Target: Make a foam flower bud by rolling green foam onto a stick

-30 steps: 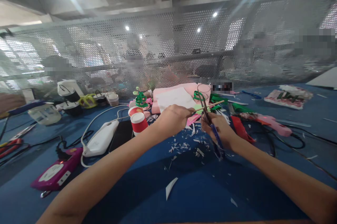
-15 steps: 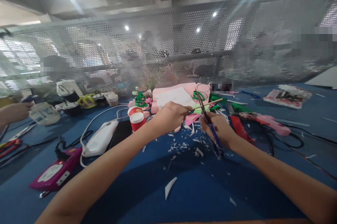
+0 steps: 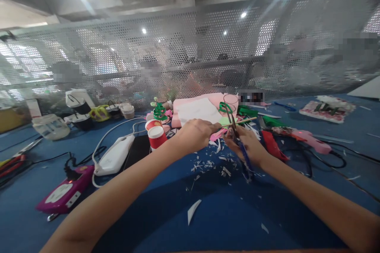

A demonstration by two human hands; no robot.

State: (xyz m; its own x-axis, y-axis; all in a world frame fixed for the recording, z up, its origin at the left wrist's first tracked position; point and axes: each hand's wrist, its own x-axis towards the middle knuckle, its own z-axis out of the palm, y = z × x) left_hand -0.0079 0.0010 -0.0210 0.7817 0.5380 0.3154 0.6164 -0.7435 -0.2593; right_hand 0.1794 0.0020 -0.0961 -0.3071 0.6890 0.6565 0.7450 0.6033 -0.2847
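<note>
My left hand [image 3: 197, 136] is closed, pinching one end of a thin wooden stick [image 3: 247, 120] that points right and slightly up. In my right hand [image 3: 249, 146] is a pair of scissors [image 3: 245, 156] with blue handles hanging below the fingers. Its blades point up and cross the stick; whether they touch it I cannot tell. Behind the hands lie pink sheets [image 3: 175, 115] with a white sheet [image 3: 197, 110] on top. A pink paper scrap [image 3: 216, 136] and many small white scraps [image 3: 202, 164] lie beneath and around the hands.
Red paper cups [image 3: 157, 139], a white power bank [image 3: 114, 157] and a purple power strip [image 3: 63, 193] stand left. A pink glue gun [image 3: 310, 142] with cables and a red strip [image 3: 272, 146] lie right. A perforated metal screen [image 3: 190, 61] rises behind. A clear jar [image 3: 52, 127] stands far left.
The stick and both hands sit slightly farther right in view, and the stick lies a little more level. Another person's hand at the far left, beside the jar, has left the view.
</note>
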